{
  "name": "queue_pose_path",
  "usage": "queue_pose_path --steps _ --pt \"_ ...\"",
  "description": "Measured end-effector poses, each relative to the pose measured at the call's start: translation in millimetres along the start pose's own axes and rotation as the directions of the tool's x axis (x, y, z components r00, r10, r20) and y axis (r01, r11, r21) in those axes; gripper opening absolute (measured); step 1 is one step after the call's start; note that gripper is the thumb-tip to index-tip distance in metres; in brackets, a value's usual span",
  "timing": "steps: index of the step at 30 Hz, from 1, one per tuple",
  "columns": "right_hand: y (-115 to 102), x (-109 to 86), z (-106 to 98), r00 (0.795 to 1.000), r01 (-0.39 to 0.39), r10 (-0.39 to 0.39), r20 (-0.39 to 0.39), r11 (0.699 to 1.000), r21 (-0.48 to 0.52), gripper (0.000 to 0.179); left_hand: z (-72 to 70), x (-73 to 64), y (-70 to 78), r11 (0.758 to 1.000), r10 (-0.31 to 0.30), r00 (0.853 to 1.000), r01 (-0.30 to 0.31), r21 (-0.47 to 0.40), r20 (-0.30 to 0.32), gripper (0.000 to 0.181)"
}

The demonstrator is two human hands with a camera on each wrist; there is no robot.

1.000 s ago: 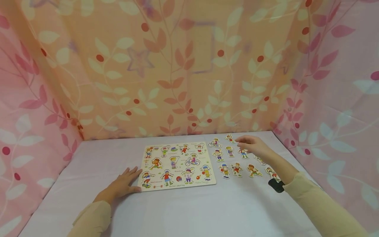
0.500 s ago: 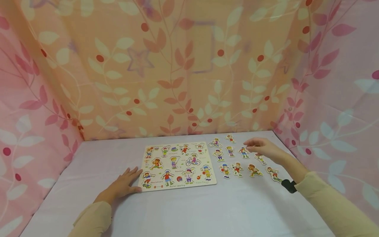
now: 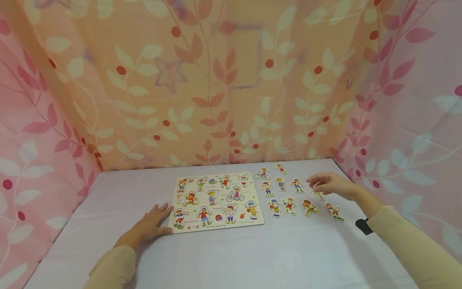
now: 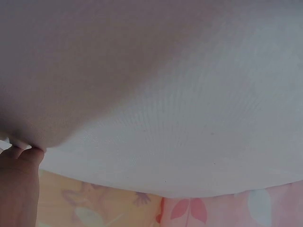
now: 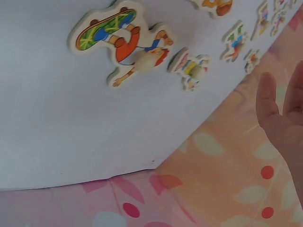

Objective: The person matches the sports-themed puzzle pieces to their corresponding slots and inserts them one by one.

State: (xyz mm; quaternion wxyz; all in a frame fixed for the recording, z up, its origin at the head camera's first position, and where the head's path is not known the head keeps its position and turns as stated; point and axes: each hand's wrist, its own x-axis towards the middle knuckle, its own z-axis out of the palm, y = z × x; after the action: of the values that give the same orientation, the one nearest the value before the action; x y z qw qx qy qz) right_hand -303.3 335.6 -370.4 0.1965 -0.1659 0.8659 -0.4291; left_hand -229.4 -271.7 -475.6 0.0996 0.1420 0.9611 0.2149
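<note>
A pale puzzle board point(image 3: 216, 210) with printed sports figures lies on the white-covered table. My left hand point(image 3: 149, 224) rests flat beside it, fingers spread, fingertips and thumb touching its left edge. In the left wrist view only part of that hand point(image 4: 19, 184) shows. My right hand point(image 3: 333, 186) hovers over the right side, with fingers loosely bent and nothing visible in them. Partly under it lies a figure piece point(image 3: 318, 195). Closer to me lies a skateboarder piece point(image 3: 334, 212); the right wrist view shows a round knob on this skateboarder piece point(image 5: 125, 49).
Several knobbed figure pieces lie in rows right of the board, among them a cyclist piece point(image 3: 262, 174), a runner piece point(image 3: 310, 207) and a roller-skater piece point(image 3: 297, 185). Floral cloth point(image 3: 213, 100) hangs behind the table and at both sides.
My right hand has moved right, away from the tennis and roller-skater pieces, uncovering the latter and the skateboarder piece. The left hand and the board have stayed in place.
</note>
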Motion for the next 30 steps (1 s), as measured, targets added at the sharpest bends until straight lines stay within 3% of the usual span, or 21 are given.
queue_pose_path --steps 9,18,27,30 --pt "33 6.2 -10 0.997 -0.076 0.077 0.024 0.996 -0.040 0.043 0.3 1.2 -1.2 1.000 -0.009 1.000 0.009 0.005 0.000 0.094" --pt "73 11.3 -15 0.986 -0.158 0.154 -0.068 0.986 -0.058 0.049 1.5 -0.2 -0.3 1.000 -0.001 1.000 0.001 -0.005 -0.008 0.092" --pt "94 19.1 -17 0.944 -0.318 0.324 -0.062 0.944 0.087 0.057 0.7 -1.6 0.1 1.000 0.005 1.000 -0.005 0.003 -0.016 0.091" --pt "96 23.4 -18 0.932 -0.348 0.355 -0.074 0.933 0.092 0.055 -0.5 -2.3 2.1 1.000 0.006 1.000 -0.006 -0.004 -0.015 0.090"
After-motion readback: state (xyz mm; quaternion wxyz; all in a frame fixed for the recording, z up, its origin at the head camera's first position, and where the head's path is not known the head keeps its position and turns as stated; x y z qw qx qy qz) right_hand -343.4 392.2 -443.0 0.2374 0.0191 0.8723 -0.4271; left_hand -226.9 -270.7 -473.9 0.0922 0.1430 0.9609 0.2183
